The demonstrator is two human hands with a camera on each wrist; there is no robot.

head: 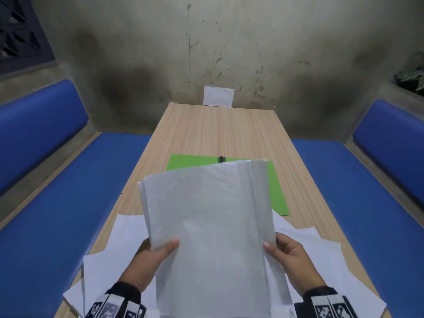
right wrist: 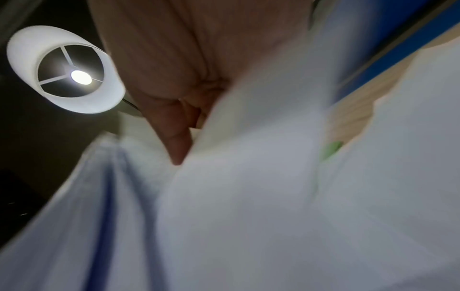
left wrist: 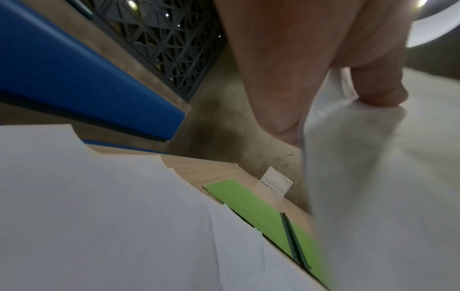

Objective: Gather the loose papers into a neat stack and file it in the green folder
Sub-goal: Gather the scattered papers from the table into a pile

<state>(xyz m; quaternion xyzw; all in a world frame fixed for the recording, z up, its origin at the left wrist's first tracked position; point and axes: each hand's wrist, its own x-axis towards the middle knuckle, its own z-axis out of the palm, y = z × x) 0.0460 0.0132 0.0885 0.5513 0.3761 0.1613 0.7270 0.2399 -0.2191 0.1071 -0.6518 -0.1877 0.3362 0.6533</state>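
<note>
Above table [head: 206,131], paper stack [head: 206,214] gripped by left hand [head: 146,262] and right hand [head: 291,260], long axis toward green folder [head: 183,162].

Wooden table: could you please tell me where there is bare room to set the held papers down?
Bare wood on the wooden table lies between the green folder and the small white card at the wall. Near end is crowded with loose white sheets.

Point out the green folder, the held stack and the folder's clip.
green folder [head: 185,162]: head view, bare far-left cover.
held stack [head: 206,216]: head view, middle of the top sheet.
clip [head: 221,159]: head view, dark piece at the folder's far edge.
</note>
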